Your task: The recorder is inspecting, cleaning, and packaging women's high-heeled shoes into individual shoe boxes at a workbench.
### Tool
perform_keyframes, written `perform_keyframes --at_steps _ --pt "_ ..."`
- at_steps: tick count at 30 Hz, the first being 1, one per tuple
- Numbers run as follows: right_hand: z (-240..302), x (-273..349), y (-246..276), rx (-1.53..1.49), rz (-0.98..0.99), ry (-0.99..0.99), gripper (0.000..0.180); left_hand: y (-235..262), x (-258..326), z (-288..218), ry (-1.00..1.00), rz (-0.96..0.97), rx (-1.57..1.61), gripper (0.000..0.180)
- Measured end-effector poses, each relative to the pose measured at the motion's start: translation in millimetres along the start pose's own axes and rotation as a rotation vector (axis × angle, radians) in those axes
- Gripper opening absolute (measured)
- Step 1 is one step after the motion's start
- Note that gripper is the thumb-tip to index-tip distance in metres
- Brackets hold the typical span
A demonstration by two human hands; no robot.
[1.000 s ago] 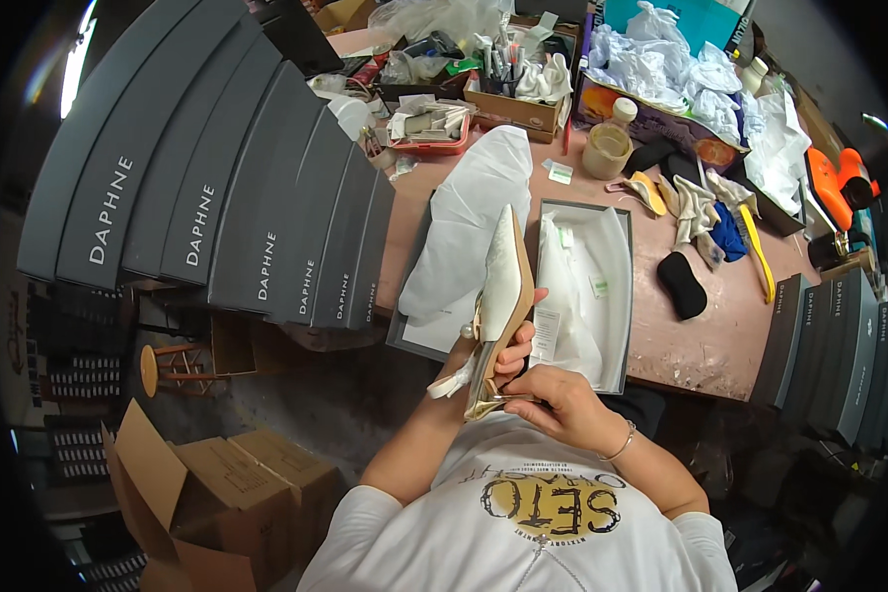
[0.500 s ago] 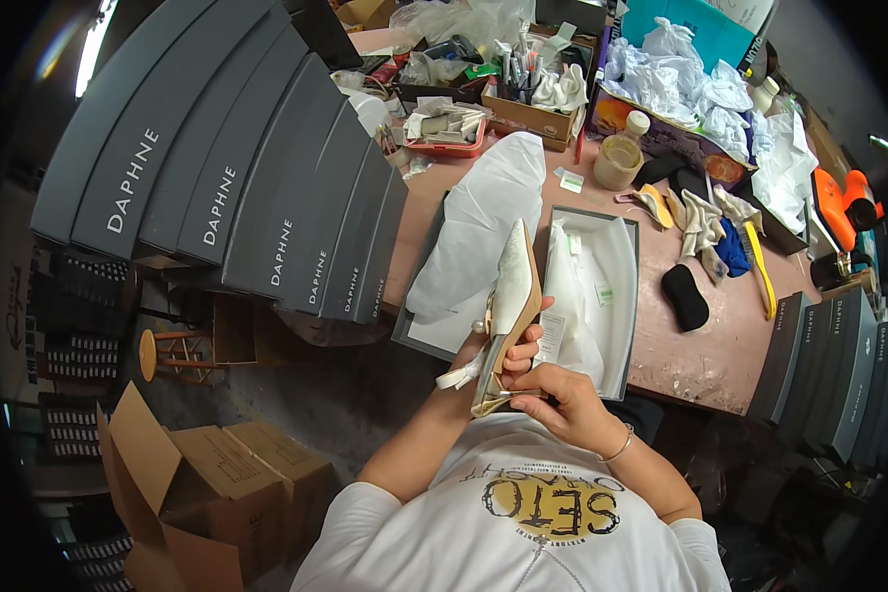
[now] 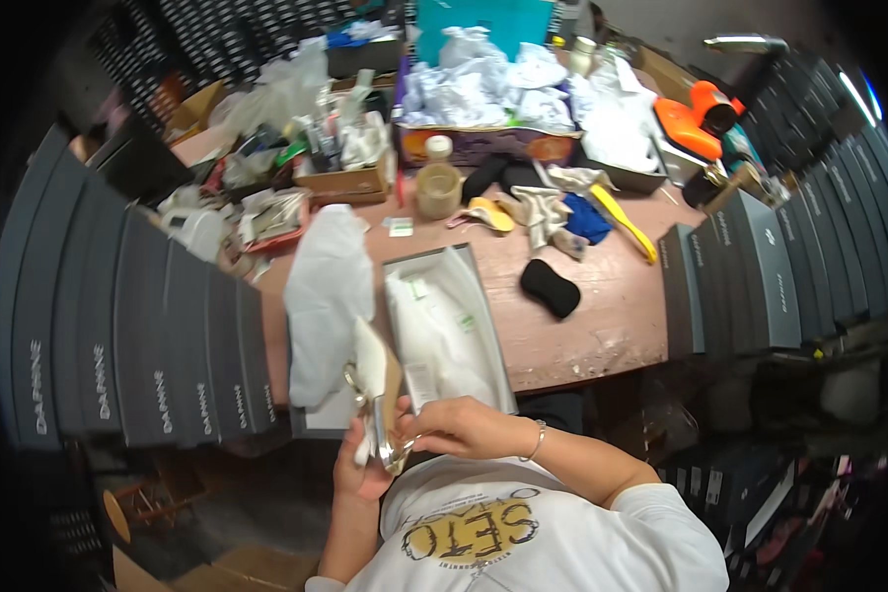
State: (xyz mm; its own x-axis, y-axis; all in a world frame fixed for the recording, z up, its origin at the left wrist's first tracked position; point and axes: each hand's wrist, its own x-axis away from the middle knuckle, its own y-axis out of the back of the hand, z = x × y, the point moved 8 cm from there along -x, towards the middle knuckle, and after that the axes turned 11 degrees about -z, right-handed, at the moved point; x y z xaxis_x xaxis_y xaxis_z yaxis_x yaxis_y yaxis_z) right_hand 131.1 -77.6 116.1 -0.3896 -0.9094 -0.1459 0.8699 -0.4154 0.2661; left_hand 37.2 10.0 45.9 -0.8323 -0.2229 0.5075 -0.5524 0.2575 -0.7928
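My left hand (image 3: 355,476) is wrapped round a white pointed high-heeled shoe (image 3: 373,361) with a tan sole, held tilted with its toe pointing away from me. The fingers of my right hand (image 3: 472,428) are closed on the shoe's heel end; exactly what they pinch is partly hidden. Just beyond the shoe lies an open grey shoe box (image 3: 498,367), lined with white tissue paper (image 3: 426,326). To its left, a large sheet of white paper (image 3: 330,296) rests over the grey box lid (image 3: 324,426).
Stacks of dark grey shoe boxes (image 3: 183,335) rise at left and right. On the pink table (image 3: 602,331) are a black sponge-shaped pad (image 3: 551,288), a yellow-handled brush (image 3: 626,223), gloves (image 3: 538,219) and a jar (image 3: 437,189). Crumpled white paper (image 3: 483,89) fills a box behind.
My view has swung to the right and shows more of the right-hand box stack. Both hands still hold the shoe, which is now lower and closer to my body.
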Motion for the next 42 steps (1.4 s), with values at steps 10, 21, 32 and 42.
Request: perform_keyframes --at_steps 10,21,32,42 --pt "-90 17 213 0.293 -0.826 -0.152 0.013 -71 -64 -13 -0.221 0.021 -0.154 0.032" --pt "-236 -90 338 1.411 -0.700 -0.424 0.028 -83 -106 2 -0.122 -0.042 -0.237 0.042" --pt "-164 -48 324 -0.781 -0.923 -0.056 0.024 -79 -105 0 -0.131 -0.004 -0.101 0.032" --pt "-106 4 183 -0.962 -0.846 -0.187 0.034 -65 -76 9 -0.106 -0.016 -0.028 0.033"
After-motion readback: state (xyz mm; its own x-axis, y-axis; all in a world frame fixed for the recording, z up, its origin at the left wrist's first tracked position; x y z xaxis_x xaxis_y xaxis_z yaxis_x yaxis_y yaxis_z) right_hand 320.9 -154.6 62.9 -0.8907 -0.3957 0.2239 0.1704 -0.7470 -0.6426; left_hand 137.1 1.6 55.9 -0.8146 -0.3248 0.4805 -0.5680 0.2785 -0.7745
